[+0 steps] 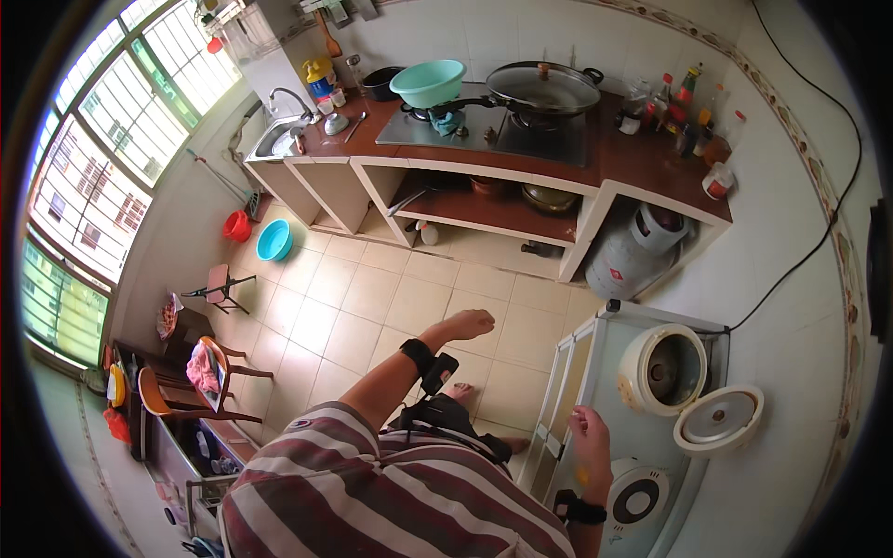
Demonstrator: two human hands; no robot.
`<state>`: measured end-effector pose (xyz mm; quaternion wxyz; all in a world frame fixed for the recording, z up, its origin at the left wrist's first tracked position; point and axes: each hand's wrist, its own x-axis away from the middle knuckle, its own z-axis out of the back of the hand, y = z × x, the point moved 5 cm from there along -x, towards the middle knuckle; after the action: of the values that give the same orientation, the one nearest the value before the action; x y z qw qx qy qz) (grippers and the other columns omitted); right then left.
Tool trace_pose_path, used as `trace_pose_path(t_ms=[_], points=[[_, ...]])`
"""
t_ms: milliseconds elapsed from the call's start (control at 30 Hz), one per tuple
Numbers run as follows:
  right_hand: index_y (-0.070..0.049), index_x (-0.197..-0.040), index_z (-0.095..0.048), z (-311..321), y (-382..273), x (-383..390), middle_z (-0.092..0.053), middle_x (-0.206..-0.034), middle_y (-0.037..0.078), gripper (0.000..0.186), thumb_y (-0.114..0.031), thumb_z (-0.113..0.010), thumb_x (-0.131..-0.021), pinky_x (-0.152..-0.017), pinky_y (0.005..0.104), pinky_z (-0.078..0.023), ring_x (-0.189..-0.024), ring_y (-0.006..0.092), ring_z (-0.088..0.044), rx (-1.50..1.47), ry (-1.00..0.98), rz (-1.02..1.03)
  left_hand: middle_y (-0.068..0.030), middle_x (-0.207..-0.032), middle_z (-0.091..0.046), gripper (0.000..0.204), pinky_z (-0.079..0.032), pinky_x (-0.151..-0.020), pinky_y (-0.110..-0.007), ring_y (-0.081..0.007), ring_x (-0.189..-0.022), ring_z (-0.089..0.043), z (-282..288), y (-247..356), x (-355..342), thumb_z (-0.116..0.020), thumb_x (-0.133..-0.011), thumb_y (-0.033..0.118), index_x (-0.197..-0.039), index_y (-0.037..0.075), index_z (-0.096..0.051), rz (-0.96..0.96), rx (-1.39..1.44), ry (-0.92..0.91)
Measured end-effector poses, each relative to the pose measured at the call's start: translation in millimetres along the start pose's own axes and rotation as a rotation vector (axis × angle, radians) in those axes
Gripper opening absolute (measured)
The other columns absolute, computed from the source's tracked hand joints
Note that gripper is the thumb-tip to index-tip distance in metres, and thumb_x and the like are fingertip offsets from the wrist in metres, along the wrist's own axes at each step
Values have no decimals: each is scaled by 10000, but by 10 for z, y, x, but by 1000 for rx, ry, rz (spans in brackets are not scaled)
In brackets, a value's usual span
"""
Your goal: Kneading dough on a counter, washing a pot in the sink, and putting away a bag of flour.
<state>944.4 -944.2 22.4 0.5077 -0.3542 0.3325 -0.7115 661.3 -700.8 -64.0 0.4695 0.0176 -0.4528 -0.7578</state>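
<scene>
My left hand (468, 324) is stretched out over the tiled floor, its fingers curled in loosely with nothing visible in them. A black strap with a small black device (439, 372) sits at that wrist. My right hand (590, 437) is raised beside the white cabinet, its fingers curled inward and no object showing in them. Nearest to it is an open rice cooker (636, 374), cream-coloured with a dark inside. The cooker's lid (718, 420) stands open toward me. Below the right hand, partly behind my forearm, lies a round white appliance (642, 498) with a dark ring.
Along the far counter are a lidded wok (544, 88), a mint basin (428, 84) on the stove, several bottles (684, 93) and a sink (279, 139). A gas cylinder (628, 256) stands underneath. A blue basin (274, 240), folding stool (219, 285) and wooden chair (158, 395) are leftward.
</scene>
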Motion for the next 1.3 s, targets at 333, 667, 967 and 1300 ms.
trace_pose_path(t_ms=[333, 667, 967, 1300], points=[[-11, -1115, -630, -1683, -860, -1373, -682, -905, 101, 308, -213, -635, -883, -717, 300, -521, -772, 163, -644, 198, -369, -23, -114, -1007, -681, 398, -508, -777, -333, -203, -884, -645, 1706, -2097, 1071, -565, -928, 314, -1192, 17, -598, 257, 435, 295], [1, -1165, -555, -3988, -3243, -3428, -637, -910, 63, 292, -190, -559, -944, -666, 263, -518, -730, 126, -607, -54, -739, 127, -66, -1036, -653, 398, -497, -732, -291, -156, -862, -634, 2623, -4350, 2841, -554, -927, 292, -1234, 38, -564, 639, 991, 931], [-20, -1061, -529, -5703, -4752, -5934, -599, -883, 87, 468, -457, -604, -908, -670, 284, -552, -732, 155, -590, -614, -595, -123, -87, -1135, -623, 415, -505, -798, -312, -183, -964, -616, 3072, -5275, 3432, -511, -971, 335, -1271, 49, -519, 896, 1114, 1033], [-118, -1419, -314, -6586, -5150, -8637, -434, -1139, 275, 751, -511, -632, -864, -804, 389, -565, -856, 292, -576, -976, -133, -471, -50, -1100, -615, 382, -500, -689, -288, -148, -849, -612, 3487, -5839, 3961, -527, -966, 327, -1268, 92, -517, 1137, 1157, 1048]])
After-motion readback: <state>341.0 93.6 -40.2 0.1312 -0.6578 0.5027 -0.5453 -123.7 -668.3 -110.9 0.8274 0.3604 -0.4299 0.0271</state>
